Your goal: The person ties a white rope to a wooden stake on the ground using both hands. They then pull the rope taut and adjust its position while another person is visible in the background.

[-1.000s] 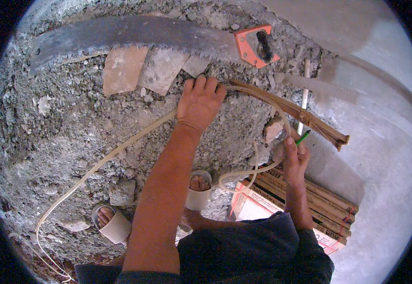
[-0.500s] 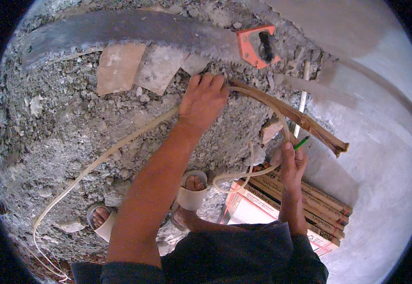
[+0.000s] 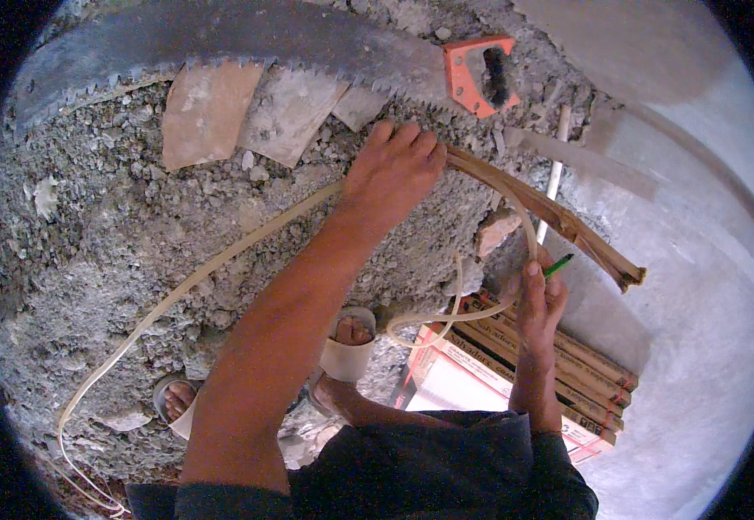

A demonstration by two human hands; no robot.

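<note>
My left hand (image 3: pixel 394 173), fingers curled down, is closed over the near end of a rough wooden stick (image 3: pixel 559 212) and a pale, flexible hose (image 3: pixel 212 269). The grip underneath is hidden by the back of the hand. From there the hose runs to the lower left on one side and bends toward my right hand (image 3: pixel 540 299) on the other. That hand pinches the hose between thumb and fingers, and a green pen or pencil (image 3: pixel 559 265) with a dark tip sticks out of it. A loose hose loop hangs left of it.
A large handsaw (image 3: pixel 221 39) with an orange handle (image 3: pixel 461 78) lies across the rubble at the back, above several tile pieces (image 3: pixel 208 117). Stacked cartons (image 3: pixel 559 364) stand at the lower right beside a grey wall (image 3: pixel 698 347). A white pipe (image 3: pixel 555 186) leans there. My sandalled feet (image 3: pixel 351 338) are on the rubble.
My left hand has shifted right along the stick. The right hand has moved slightly right with the hose and the green pen or pencil. The view has tilted a little.
</note>
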